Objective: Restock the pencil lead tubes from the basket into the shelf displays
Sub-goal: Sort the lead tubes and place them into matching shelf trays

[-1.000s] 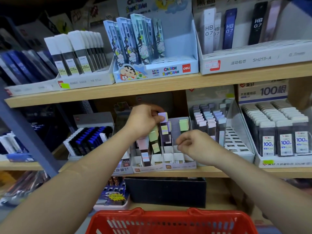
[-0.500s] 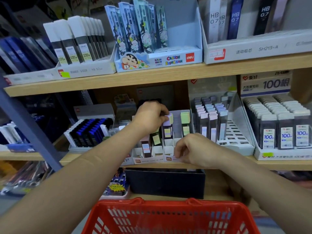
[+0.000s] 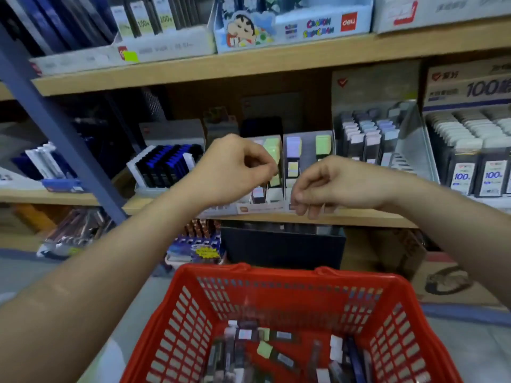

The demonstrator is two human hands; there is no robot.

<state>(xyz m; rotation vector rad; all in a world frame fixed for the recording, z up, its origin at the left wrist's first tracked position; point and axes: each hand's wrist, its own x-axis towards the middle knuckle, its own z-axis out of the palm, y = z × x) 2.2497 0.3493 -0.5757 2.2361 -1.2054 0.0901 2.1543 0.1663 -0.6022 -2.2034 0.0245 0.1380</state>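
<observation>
Placement of one tube into the white cardboard display tray (image 3: pixel 262 208) on the middle wooden shelf (image 3: pixel 359 219) seems to be the step in hand. Left hand (image 3: pixel 232 172) has curled fingers, with thumb and forefinger meeting beside a green-capped lead tube (image 3: pixel 272 150) standing in its slot; whether they really pinch it I cannot tell. Right hand (image 3: pixel 334 186) curls its fingers down at the tray's front lip; holding or only touching, I cannot tell. Loose lead tubes (image 3: pixel 249 352) lie in the red plastic basket (image 3: pixel 276 286) below. Next move, I judge, calls for reaching down to the basket for a tube matching a free slot.
</observation>
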